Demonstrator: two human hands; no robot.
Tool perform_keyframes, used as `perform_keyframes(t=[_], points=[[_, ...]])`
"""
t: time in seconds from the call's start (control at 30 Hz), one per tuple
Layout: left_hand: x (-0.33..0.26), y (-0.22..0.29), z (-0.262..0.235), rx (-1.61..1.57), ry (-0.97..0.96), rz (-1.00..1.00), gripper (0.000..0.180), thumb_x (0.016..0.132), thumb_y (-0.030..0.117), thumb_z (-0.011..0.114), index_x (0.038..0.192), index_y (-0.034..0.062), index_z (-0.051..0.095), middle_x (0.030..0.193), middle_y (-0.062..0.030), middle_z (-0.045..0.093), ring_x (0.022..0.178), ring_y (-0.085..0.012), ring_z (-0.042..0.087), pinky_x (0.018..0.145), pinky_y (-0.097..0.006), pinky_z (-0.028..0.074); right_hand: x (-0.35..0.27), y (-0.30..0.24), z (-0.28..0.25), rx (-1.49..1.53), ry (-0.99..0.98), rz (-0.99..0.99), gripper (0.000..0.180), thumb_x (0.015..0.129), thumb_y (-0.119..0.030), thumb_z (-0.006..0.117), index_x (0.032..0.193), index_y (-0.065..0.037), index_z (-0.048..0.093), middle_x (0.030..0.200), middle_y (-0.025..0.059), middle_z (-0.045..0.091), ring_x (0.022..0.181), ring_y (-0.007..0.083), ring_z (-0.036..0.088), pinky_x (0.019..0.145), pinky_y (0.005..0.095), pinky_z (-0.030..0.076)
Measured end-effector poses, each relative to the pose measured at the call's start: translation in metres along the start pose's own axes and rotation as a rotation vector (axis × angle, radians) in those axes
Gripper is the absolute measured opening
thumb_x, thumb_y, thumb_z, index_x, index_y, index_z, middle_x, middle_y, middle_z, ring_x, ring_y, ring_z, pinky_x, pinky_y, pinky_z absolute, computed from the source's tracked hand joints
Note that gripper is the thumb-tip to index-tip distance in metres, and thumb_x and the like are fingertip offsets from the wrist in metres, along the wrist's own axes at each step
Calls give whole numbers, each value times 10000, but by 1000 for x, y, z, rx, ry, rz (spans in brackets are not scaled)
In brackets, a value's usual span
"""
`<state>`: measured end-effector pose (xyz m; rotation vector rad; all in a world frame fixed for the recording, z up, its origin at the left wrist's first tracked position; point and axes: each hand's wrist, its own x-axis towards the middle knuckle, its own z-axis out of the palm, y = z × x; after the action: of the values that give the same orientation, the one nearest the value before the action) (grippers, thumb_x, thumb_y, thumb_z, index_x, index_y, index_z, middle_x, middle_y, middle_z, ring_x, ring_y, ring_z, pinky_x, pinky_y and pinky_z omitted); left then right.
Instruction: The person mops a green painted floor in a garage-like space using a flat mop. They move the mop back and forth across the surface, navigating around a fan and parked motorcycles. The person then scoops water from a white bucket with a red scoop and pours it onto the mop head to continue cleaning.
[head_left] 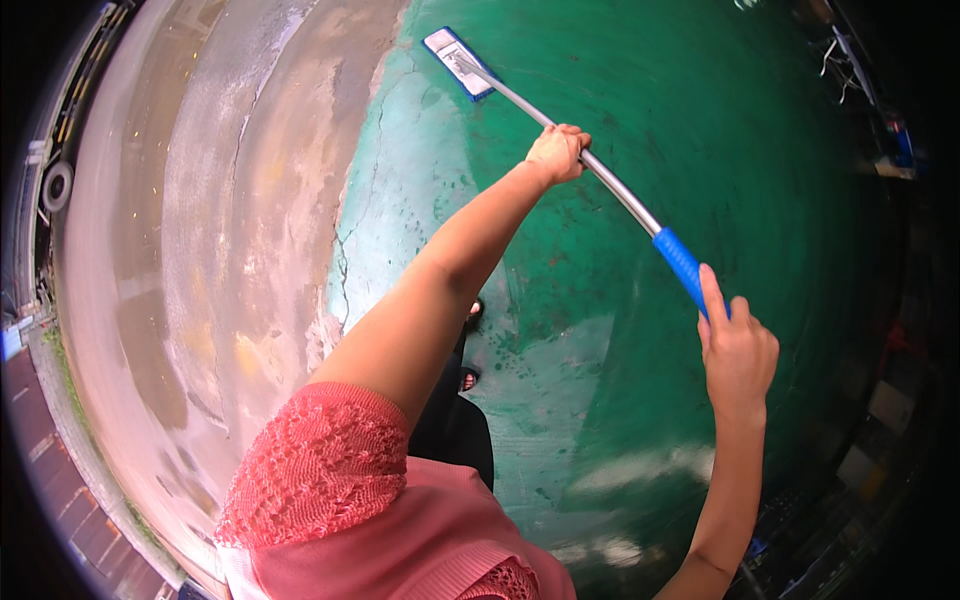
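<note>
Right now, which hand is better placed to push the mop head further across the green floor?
The left hand: it grips the metal pole closer to the mop head, arm stretched forward. The right hand only holds the blue handle end, near the body.

Floor: a green painted floor point(700, 130) fills the right and middle, glossy, with pale worn patches near the middle and lower part.
Edge: the green paint ends in a ragged line against bare grey concrete point(230, 200) on the left, which is stained and blotchy.
Crack: a thin crack point(343, 262) runs down the pale green strip close to that line.
On the floor: the flat mop head point(458, 62), white with a blue rim, lies on the green paint just beside the paint edge.
Also on the floor: a foot in a sandal point(467, 380) stands on the green part.
Far right: dark clutter along the rim, too dim to tell.
</note>
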<state>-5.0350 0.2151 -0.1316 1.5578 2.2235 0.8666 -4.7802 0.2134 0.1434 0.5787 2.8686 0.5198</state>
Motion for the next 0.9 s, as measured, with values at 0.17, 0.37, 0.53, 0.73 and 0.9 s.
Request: perform_keyframes(t=[0.17,0.37,0.53,0.73,0.9], points=[[-11,-19,-30,48,160,-149,183,726,208,627,852,85,576,898,-77,576,991,-250,524,988,-410,326,44,3,-41,-95,49,-231,488,723,-54,582,1196,-160,527,619,59,425,460,189,485,422,327,412],[-114,72,-78,-156,399,-113,217,669,150,664,768,61,494,775,-101,538,806,-287,513,757,-395,411,5,27,-160,-82,-20,-368,696,530,67,648,1178,-167,551,617,97,355,490,242,421,471,375,338],[-248,149,-82,-256,434,-195,228,656,100,649,793,48,475,748,-99,518,774,-283,508,706,-383,399,-49,25,-210,-117,-85,-467,678,459,12,688,1092,-217,614,586,54,359,502,220,414,509,343,331],[-411,189,-42,-354,377,-400,220,672,90,641,834,38,501,750,-117,544,759,-299,540,717,-377,413,-79,-15,-192,6,-223,-736,600,474,-89,745,1032,-272,623,562,23,433,450,209,455,439,337,340],[-518,151,27,-232,106,-1020,205,830,275,576,944,107,550,690,-147,616,693,-320,617,759,-381,414,-81,-55,-141,99,-200,-925,561,556,-133,737,1075,-291,594,560,29,444,448,203,475,427,328,361]])
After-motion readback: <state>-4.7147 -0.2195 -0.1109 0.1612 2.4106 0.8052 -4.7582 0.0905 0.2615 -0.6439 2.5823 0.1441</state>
